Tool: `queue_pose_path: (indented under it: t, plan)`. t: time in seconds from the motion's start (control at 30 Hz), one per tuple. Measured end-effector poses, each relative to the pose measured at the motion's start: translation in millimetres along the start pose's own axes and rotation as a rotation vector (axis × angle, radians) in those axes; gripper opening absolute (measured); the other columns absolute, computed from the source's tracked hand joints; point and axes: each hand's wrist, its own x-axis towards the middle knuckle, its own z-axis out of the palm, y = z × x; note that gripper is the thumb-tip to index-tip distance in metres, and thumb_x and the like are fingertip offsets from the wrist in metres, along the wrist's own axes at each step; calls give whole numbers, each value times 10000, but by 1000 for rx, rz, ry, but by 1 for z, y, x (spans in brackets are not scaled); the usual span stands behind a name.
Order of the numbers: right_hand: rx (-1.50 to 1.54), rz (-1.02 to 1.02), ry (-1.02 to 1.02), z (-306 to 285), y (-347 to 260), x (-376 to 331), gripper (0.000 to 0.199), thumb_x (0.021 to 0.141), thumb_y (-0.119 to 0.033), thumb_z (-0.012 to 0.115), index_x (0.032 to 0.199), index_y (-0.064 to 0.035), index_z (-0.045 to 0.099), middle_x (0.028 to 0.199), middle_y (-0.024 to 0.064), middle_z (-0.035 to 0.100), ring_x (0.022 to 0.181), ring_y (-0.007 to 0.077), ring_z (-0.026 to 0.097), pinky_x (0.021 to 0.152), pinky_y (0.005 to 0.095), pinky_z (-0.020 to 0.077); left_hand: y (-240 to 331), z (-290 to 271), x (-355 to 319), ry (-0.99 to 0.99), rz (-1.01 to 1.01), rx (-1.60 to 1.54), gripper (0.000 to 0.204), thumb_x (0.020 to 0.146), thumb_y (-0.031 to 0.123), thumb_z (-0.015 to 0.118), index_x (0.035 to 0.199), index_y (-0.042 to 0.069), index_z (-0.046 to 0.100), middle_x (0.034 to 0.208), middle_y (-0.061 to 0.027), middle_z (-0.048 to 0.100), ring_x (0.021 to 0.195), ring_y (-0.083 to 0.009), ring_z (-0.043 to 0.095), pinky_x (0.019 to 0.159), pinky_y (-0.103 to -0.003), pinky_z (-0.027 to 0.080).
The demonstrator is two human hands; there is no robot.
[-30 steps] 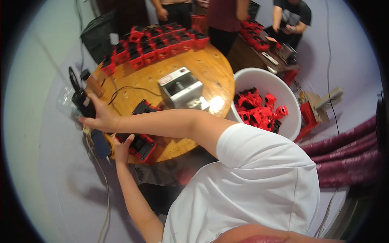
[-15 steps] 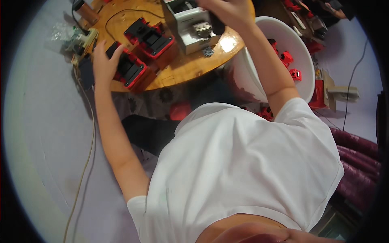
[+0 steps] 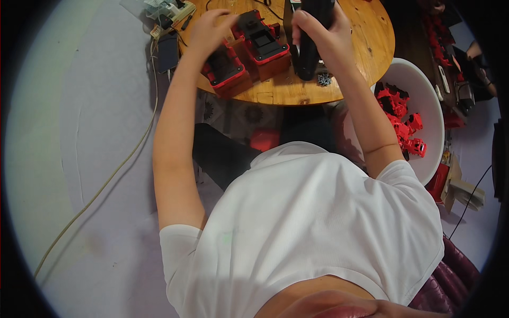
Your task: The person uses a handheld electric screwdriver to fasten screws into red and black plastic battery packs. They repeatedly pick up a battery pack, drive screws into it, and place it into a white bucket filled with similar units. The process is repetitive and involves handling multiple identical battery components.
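Note:
My right hand [image 3: 331, 40] is wrapped around a thick black electric screwdriver [image 3: 312, 45], held upright above the round wooden table. Its tip is hard to make out. A small heap of screws [image 3: 324, 79] lies just beside it. My left hand [image 3: 209, 34] is open, fingers apart, over the nearer of two red-and-black fixtures [image 3: 228, 71], covering its far part. The second red-and-black fixture [image 3: 262, 40] sits to the right of that one, and each rests on a brown block. A pale metal screw feeder behind the screwdriver is mostly hidden.
To the right of the wooden table [image 3: 366, 47] stands a white tub [image 3: 437, 106] with several red-and-black toy-like parts [image 3: 405, 122]. A power strip [image 3: 177, 16] with cables and a dark phone-like slab [image 3: 168, 52] are at the left. Another person's arm [image 3: 477, 58] shows at far right.
The view has shifted, so the table sits further right and higher. My right hand has come nearer with the screwdriver, away from the screw feeder. My left hand stays by the nearer fixture.

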Motion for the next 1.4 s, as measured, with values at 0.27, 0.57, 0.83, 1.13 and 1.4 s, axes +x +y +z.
queue_pose_path:
  t: [0.27,0.57,0.83,1.13,1.4]
  plan:
    - [168,-172,-53,-4,-14,7,334,873,-140,711,1093,-51,475,784,56,602,618,127,608,552,295,515,26,44,14,-179,-77,300,748,786,679,597,1126,14,640,1096,-213,664,1057,-352,624,907,-410,476]
    - [42,-73,7,-9,-35,-1,349,856,-119,713,1099,-53,472,789,53,593,615,122,602,558,267,498,21,40,22,65,-127,19,743,719,670,690,1061,10,694,971,-181,707,922,-309,680,822,-371,506]
    - [105,-24,-20,7,-28,12,396,808,-190,786,1056,-29,522,732,19,604,566,70,583,497,231,479,39,-50,-25,-191,147,-682,373,890,364,672,1022,16,666,881,-59,668,769,-133,630,692,-272,501]
    - [-90,200,-70,21,83,-17,415,865,-278,730,1119,-34,511,797,48,609,615,96,584,557,261,491,82,-70,-12,-1006,-410,-165,561,855,549,640,954,-2,682,819,-26,629,714,-96,560,620,-254,452]
    - [-159,40,32,23,105,-15,566,822,-372,761,1190,2,547,1016,139,650,919,197,626,795,340,517,48,-40,21,-1279,-483,-247,404,923,387,622,1072,12,649,926,-37,651,844,-128,607,755,-278,496]
